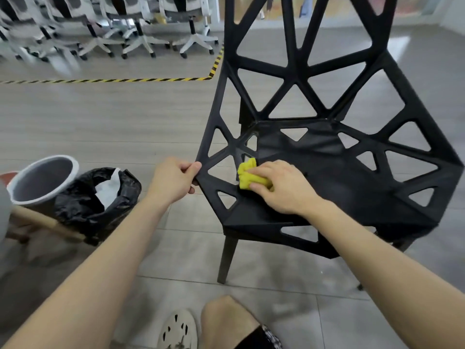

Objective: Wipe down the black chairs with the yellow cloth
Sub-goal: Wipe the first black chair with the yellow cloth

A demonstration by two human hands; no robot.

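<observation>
A black chair (327, 157) with a web of triangular holes in its seat and back stands right in front of me. My left hand (173, 181) grips the left corner of the seat's edge, thumb on top. On the left front part of the seat lies a bunched yellow cloth (247, 175), which my right hand (281, 185) holds and presses down. Most of the cloth is hidden under the fingers.
A grey bucket (41, 181) and a black rubbish bag (100, 195) stand on the floor at the left. White office chairs (141, 28) line the back behind yellow-black floor tape (125, 79). My knee and a white shoe (178, 331) show at the bottom.
</observation>
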